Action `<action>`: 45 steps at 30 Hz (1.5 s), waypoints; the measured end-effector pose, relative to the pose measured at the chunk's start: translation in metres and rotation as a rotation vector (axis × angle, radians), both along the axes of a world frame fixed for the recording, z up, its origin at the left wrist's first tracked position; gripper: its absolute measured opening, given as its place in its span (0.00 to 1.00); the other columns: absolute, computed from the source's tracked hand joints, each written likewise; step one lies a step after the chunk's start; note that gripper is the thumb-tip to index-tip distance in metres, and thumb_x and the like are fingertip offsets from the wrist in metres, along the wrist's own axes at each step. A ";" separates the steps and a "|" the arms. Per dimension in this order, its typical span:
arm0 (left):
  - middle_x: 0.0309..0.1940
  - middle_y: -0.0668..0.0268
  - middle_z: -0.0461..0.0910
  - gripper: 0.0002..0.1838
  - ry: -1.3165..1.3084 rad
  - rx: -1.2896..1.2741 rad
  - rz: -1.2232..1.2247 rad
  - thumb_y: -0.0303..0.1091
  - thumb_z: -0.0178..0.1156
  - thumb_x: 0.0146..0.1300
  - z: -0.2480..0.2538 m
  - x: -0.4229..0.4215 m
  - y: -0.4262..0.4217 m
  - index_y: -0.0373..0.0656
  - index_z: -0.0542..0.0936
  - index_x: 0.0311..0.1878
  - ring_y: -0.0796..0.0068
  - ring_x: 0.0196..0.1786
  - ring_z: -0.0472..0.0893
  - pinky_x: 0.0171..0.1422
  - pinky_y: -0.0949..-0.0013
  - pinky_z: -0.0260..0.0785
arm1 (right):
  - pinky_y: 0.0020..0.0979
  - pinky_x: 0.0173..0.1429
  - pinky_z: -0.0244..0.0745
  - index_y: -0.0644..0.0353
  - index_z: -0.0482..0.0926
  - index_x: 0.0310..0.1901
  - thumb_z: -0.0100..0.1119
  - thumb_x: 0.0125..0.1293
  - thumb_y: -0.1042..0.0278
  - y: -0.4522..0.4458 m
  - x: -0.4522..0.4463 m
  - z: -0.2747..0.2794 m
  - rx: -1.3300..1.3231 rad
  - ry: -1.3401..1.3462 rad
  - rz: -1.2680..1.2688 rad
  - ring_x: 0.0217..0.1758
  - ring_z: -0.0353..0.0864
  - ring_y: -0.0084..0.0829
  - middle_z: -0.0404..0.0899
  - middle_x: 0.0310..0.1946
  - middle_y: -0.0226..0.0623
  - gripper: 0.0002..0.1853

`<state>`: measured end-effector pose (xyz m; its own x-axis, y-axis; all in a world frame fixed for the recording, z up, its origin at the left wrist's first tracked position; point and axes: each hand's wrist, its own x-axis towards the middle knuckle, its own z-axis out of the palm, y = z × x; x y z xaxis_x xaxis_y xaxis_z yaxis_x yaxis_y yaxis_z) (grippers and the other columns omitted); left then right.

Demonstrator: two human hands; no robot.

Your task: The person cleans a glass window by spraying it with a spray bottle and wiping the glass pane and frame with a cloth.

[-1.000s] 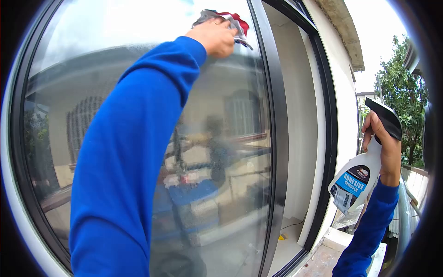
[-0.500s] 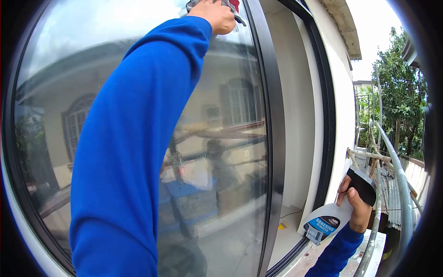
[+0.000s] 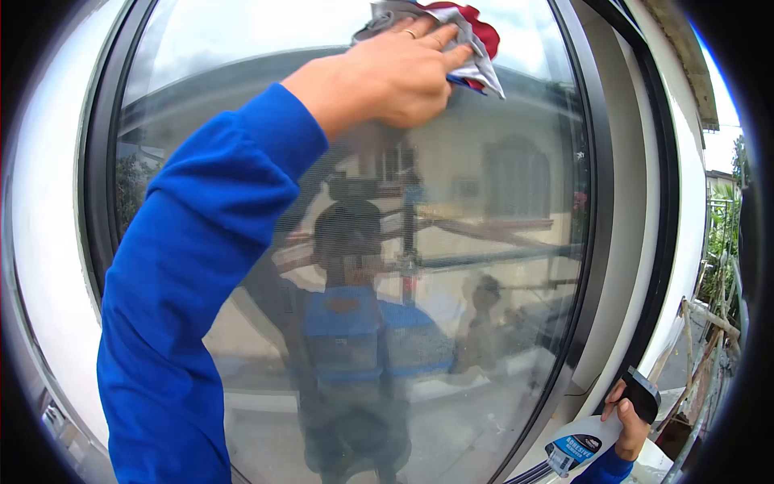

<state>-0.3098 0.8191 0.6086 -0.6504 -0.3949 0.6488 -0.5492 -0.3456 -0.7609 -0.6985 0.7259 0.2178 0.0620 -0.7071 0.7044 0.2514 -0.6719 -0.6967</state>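
Note:
My left hand (image 3: 403, 77), in a blue sleeve, presses a crumpled cloth (image 3: 476, 40) against the upper part of a glass pane (image 3: 451, 298). The cloth is grey and white with red and some blue, partly covered by my fingers. Low on the right, my right hand (image 3: 631, 427) grips a spray bottle (image 3: 587, 436) around its neck, just under the black trigger head. The bottle is whitish with a blue label reading "adhesive remover". It tilts, with its base toward the lower left.
A dark door frame (image 3: 592, 202) edges the pane, with an opening beside it on the right. White wall (image 3: 48, 202) stands at the left. Bamboo poles and metal pipes (image 3: 713, 323) are outside at the far right. Reflections of a building and a person show in the glass.
The view has swung left, so the whole pane shows more centrally. My left hand and the cloth sit further right on the glass. My right hand still holds the spray bottle.

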 end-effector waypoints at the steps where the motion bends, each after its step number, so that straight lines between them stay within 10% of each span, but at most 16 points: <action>1: 0.80 0.50 0.55 0.29 0.138 0.008 0.147 0.40 0.46 0.78 0.021 0.013 0.047 0.44 0.61 0.79 0.51 0.83 0.53 0.86 0.54 0.47 | 0.27 0.27 0.73 0.71 0.73 0.44 0.76 0.56 0.43 0.000 0.006 -0.005 -0.007 0.000 -0.007 0.23 0.78 0.30 0.77 0.30 0.42 0.35; 2: 0.77 0.35 0.54 0.33 0.291 0.018 0.019 0.32 0.47 0.68 0.057 0.062 0.077 0.29 0.62 0.76 0.38 0.82 0.50 0.85 0.48 0.42 | 0.26 0.26 0.72 0.70 0.75 0.40 0.75 0.57 0.43 -0.001 0.009 -0.011 -0.013 0.000 -0.017 0.22 0.78 0.30 0.76 0.30 0.41 0.32; 3: 0.81 0.37 0.42 0.35 0.436 -0.020 0.182 0.32 0.42 0.71 0.067 0.072 0.120 0.32 0.51 0.80 0.42 0.84 0.40 0.87 0.52 0.35 | 0.26 0.25 0.71 0.68 0.77 0.36 0.74 0.58 0.42 -0.004 0.011 -0.016 -0.021 -0.005 -0.029 0.21 0.77 0.29 0.75 0.31 0.40 0.30; 6: 0.79 0.36 0.50 0.33 0.744 -0.334 0.169 0.33 0.43 0.72 0.062 0.109 0.182 0.26 0.57 0.77 0.43 0.83 0.48 0.86 0.54 0.43 | 0.26 0.25 0.71 0.67 0.76 0.36 0.73 0.58 0.40 -0.005 0.018 -0.005 -0.027 0.003 0.013 0.21 0.77 0.29 0.75 0.31 0.39 0.31; 8: 0.82 0.55 0.53 0.29 0.416 -0.346 0.158 0.43 0.42 0.81 0.087 0.205 0.195 0.51 0.58 0.81 0.55 0.84 0.49 0.87 0.55 0.41 | 0.28 0.25 0.75 0.72 0.70 0.50 0.75 0.57 0.43 -0.006 0.024 0.006 -0.041 -0.069 -0.002 0.23 0.78 0.30 0.77 0.30 0.43 0.37; 12: 0.83 0.63 0.52 0.31 0.430 -0.133 0.311 0.31 0.46 0.77 -0.051 0.101 0.166 0.57 0.58 0.81 0.57 0.84 0.48 0.88 0.54 0.41 | 0.27 0.28 0.68 0.67 0.72 0.40 0.70 0.61 0.40 0.000 0.045 0.061 -0.217 0.050 -0.019 0.21 0.74 0.28 0.74 0.22 0.38 0.32; 17: 0.75 0.52 0.68 0.27 0.745 0.097 0.000 0.30 0.44 0.77 -0.051 0.109 0.202 0.45 0.64 0.78 0.57 0.78 0.66 0.83 0.61 0.51 | 0.26 0.31 0.64 0.66 0.77 0.27 0.70 0.57 0.32 0.033 0.105 0.113 -0.314 0.056 -0.039 0.23 0.72 0.27 0.71 0.19 0.34 0.35; 19: 0.50 0.57 0.82 0.24 0.738 0.038 0.077 0.39 0.45 0.80 -0.023 0.132 0.221 0.37 0.72 0.72 0.68 0.51 0.77 0.64 0.67 0.67 | 0.28 0.29 0.64 0.66 0.78 0.27 0.72 0.55 0.32 0.056 0.127 0.125 -0.297 0.081 0.005 0.24 0.73 0.27 0.72 0.19 0.32 0.35; 21: 0.26 0.66 0.69 0.24 0.875 -0.080 0.163 0.44 0.47 0.79 -0.005 0.119 0.231 0.34 0.80 0.61 0.74 0.29 0.66 0.39 0.66 0.62 | 0.27 0.28 0.63 0.64 0.77 0.24 0.76 0.52 0.39 0.062 0.143 0.122 -0.385 0.152 0.085 0.22 0.73 0.27 0.72 0.19 0.32 0.30; 23: 0.26 0.65 0.71 0.25 0.776 -0.130 0.133 0.47 0.48 0.79 0.015 0.136 0.240 0.33 0.81 0.58 0.75 0.29 0.69 0.39 0.67 0.63 | 0.27 0.27 0.62 0.63 0.77 0.21 0.80 0.49 0.46 0.080 0.160 0.129 -0.442 0.281 0.195 0.21 0.72 0.27 0.72 0.18 0.32 0.27; 24: 0.27 0.65 0.73 0.25 0.793 -0.171 0.086 0.47 0.48 0.78 0.019 0.137 0.243 0.33 0.82 0.58 0.76 0.30 0.70 0.40 0.68 0.64 | 0.29 0.26 0.56 0.62 0.76 0.16 0.67 0.55 0.26 0.097 0.172 0.134 -0.412 0.317 0.168 0.21 0.69 0.26 0.69 0.16 0.31 0.39; 38: 0.41 0.65 0.77 0.28 0.732 -0.130 -0.151 0.53 0.50 0.78 0.039 0.172 0.264 0.39 0.79 0.65 0.74 0.44 0.73 0.55 0.72 0.65 | 0.28 0.30 0.62 0.65 0.77 0.28 0.73 0.64 0.52 0.127 0.236 0.200 -0.599 0.350 0.501 0.25 0.68 0.24 0.72 0.22 0.31 0.22; 42: 0.51 0.57 0.84 0.25 0.922 -0.021 0.246 0.44 0.46 0.79 -0.003 0.123 0.236 0.39 0.77 0.69 0.66 0.49 0.79 0.65 0.66 0.67 | 0.28 0.32 0.67 0.65 0.79 0.35 0.68 0.68 0.50 0.118 0.215 0.200 -0.624 0.445 0.371 0.26 0.74 0.23 0.73 0.23 0.30 0.21; 45: 0.77 0.45 0.60 0.29 0.368 0.246 0.129 0.30 0.53 0.70 -0.082 0.086 0.178 0.37 0.68 0.74 0.50 0.82 0.55 0.86 0.54 0.48 | 0.28 0.27 0.62 0.66 0.77 0.34 0.73 0.62 0.51 0.104 0.202 0.178 -0.375 0.172 0.423 0.23 0.71 0.24 0.73 0.24 0.34 0.23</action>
